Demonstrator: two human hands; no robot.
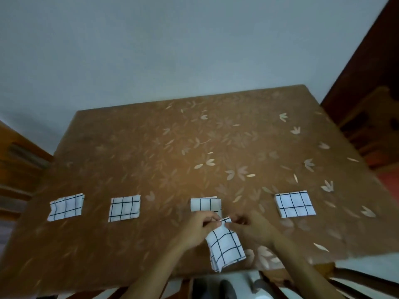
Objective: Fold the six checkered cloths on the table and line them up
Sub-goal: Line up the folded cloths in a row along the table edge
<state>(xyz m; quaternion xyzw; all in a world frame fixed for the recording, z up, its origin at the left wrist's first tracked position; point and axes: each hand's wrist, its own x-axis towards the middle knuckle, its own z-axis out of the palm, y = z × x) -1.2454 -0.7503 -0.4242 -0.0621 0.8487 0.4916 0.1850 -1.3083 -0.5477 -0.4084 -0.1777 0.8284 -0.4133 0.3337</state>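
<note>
Near table [172, 152] edge | left hand [197, 230], right hand [253, 231] pinch checkered cloth [225, 248] top

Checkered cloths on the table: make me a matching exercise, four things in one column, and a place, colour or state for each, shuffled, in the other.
Things:
1 leftmost cloth
2 rightmost cloth
3 front cloth
4 table

Place, colour or state:
A brown with a leaf pattern
B pinched by left hand and right hand
C right end of the row
D left end of the row

Pairs: 1-D, 2-C, 3-B, 4-A
</note>
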